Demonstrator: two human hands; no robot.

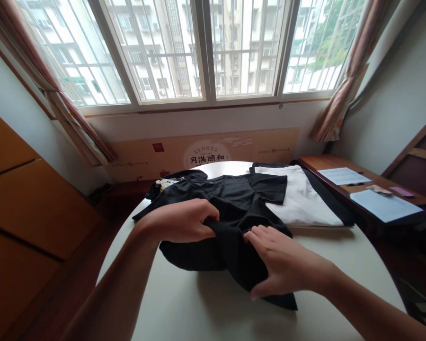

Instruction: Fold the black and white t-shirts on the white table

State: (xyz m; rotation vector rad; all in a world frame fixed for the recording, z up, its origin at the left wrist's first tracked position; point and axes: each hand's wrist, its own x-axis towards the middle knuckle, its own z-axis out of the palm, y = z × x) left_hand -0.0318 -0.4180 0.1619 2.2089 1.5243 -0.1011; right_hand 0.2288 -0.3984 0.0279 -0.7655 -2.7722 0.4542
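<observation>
A black short-sleeved T-shirt point(230, 189) lies spread on the white round table point(184, 303), its neckline toward the window and its hem toward me. My left hand point(186, 220) is closed around a fold of the lower part, lifting the cloth off the tabletop. Bunched fabric also sits in my right hand point(275, 258), its fingers curled over the cloth and the thumb lower down against it. Between the hands the shirt is gathered and raised, and one corner of the hem hangs down at the right.
Folded white and black clothes point(298, 203) lie at the table's right. More dark clothing with a patterned piece point(166, 182) is at the back left. A wooden side table point(333, 163) at right holds papers point(385, 204). Beyond is a barred window point(241, 52).
</observation>
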